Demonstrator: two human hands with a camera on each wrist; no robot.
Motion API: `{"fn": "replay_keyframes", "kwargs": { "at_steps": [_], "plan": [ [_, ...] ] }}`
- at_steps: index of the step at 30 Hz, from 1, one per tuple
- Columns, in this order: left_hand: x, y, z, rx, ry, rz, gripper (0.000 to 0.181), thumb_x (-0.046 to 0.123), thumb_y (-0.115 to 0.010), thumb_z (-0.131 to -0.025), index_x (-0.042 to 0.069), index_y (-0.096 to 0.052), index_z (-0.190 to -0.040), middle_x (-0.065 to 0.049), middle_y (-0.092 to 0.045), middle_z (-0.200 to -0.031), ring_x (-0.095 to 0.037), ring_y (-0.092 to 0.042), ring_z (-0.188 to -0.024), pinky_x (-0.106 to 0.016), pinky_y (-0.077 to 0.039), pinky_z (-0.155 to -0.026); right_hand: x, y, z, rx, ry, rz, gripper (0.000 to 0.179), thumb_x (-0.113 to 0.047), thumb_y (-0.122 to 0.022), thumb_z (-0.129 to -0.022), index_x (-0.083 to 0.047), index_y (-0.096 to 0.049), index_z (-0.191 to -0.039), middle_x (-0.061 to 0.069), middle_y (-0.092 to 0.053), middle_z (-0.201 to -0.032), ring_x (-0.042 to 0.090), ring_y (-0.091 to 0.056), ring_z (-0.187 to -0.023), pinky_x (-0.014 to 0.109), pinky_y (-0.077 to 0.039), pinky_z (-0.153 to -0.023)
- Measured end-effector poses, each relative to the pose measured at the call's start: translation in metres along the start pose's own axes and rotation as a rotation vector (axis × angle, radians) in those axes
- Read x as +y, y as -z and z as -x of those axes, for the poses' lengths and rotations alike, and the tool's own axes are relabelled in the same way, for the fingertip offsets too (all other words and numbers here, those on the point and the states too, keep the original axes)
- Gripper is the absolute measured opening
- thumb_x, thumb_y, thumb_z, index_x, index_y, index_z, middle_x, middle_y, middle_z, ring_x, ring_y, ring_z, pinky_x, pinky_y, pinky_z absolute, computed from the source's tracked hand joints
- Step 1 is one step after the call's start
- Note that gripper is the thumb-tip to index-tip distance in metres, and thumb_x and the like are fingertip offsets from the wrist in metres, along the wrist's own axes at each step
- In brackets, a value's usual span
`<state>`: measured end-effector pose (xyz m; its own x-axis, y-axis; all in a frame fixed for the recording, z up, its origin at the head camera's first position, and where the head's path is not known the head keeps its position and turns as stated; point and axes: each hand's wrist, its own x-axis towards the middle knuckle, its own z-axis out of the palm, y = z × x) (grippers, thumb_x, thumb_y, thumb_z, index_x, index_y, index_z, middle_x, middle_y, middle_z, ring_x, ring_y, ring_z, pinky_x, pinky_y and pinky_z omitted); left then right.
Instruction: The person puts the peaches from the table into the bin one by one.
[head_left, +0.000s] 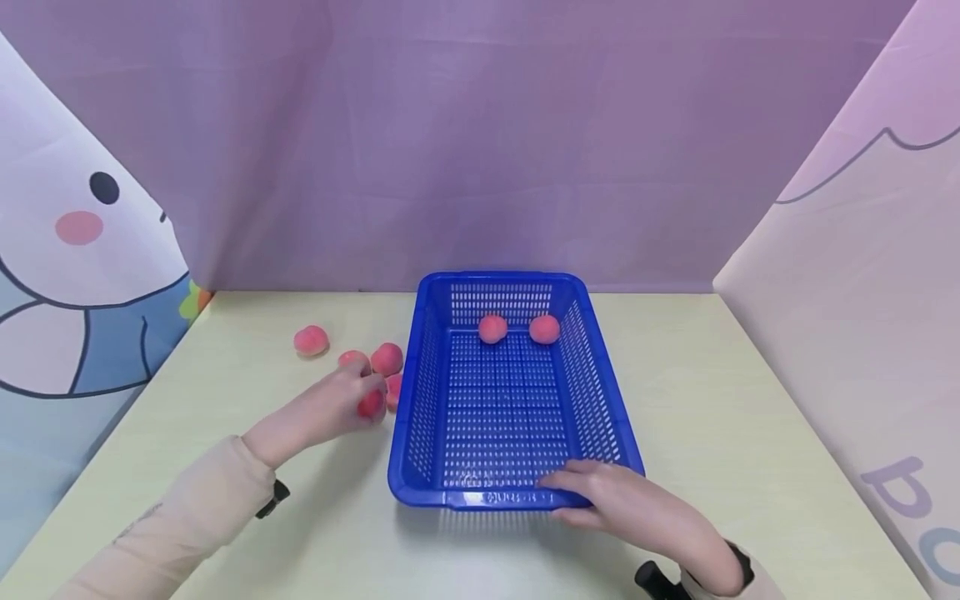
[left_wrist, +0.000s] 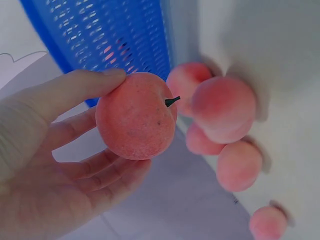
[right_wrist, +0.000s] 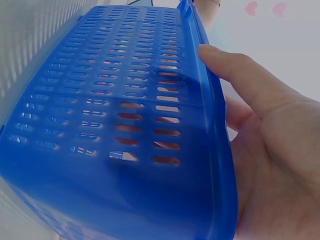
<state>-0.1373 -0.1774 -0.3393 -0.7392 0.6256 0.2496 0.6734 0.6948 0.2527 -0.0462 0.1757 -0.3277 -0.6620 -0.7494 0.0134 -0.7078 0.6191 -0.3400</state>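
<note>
Blue basket (head_left: 406,392) ran front-to-back, table (head_left: 697,400) beyond both long edges; I logged right hand (head_left: 615,500) gripping near rim (head_left: 495,500), left hand (head_left: 341,404) grasping peach (left_wrist: 137,117), stem (left_wrist: 171,102) palm-away.

Left hand (head_left: 343,400) and right hand (head_left: 617,500) both gripping

Left arm (head_left: 187,512): reaches forward and inward from lower left, sleeve (head_left: 217,487) covering the forearm. Hand set farther forward than the right; thumb (left_wrist: 82,87) opposed to the curved fingers (left_wrist: 112,187), which are partly spread.

Right forearm (head_left: 697,542): enters from lower right, angled leftward, bare skin showing above the wrist. Fingers extend left; thumb (right_wrist: 242,70) stands opposite, apart from them, in a pinch.
</note>
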Motion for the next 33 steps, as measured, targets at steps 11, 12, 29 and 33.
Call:
{"fn": "replay_keyframes", "kwargs": {
  "at_steps": [11,12,29,33],
  "plan": [
    [0.0,0.027,-0.022,-0.096,0.112,-0.029,0.031,0.0,-0.075,-0.062,0.0,-0.062,-0.09,-0.008,-0.045,-0.072,-0.017,-0.044,-0.064,-0.021,-0.04,-0.05,0.001,0.0,0.0,0.003,0.003,0.002,0.028,-0.028,-0.053,-0.087,-0.013,-0.061,-0.108,-0.002,-0.063,-0.102,0.017,-0.058,-0.095,0.032,-0.049,-0.078],
    [0.0,0.028,-0.024,-0.092,0.115,-0.026,0.03,0.001,-0.075,-0.061,0.0,-0.062,-0.089,-0.008,-0.045,-0.073,-0.018,-0.044,-0.064,-0.021,-0.04,-0.05,0.0,0.0,0.0,0.004,0.004,0.002,0.027,-0.028,-0.054,-0.087,-0.013,-0.061,-0.108,-0.002,-0.063,-0.102,0.017,-0.058,-0.095,0.032,-0.049,-0.078],
    [0.007,0.047,-0.051,-0.167,0.179,0.006,0.027,0.002,-0.07,-0.069,0.0,-0.061,-0.094,-0.011,-0.046,-0.081,-0.022,-0.047,-0.072,-0.024,-0.044,-0.052,0.001,-0.001,0.0,-0.002,-0.001,0.0,0.028,-0.029,-0.053,-0.087,-0.014,-0.06,-0.109,-0.001,-0.062,-0.102,0.016,-0.059,-0.094,0.031,-0.049,-0.077],
    [0.013,0.05,-0.061,-0.207,0.206,0.014,0.029,0.002,-0.069,-0.07,0.003,-0.061,-0.099,-0.011,-0.045,-0.084,-0.022,-0.047,-0.074,-0.021,-0.044,-0.051,0.001,-0.001,0.0,-0.007,-0.01,-0.004,0.028,-0.029,-0.053,-0.087,-0.014,-0.06,-0.109,-0.001,-0.063,-0.103,0.018,-0.058,-0.095,0.032,-0.049,-0.078]
  ]
}}
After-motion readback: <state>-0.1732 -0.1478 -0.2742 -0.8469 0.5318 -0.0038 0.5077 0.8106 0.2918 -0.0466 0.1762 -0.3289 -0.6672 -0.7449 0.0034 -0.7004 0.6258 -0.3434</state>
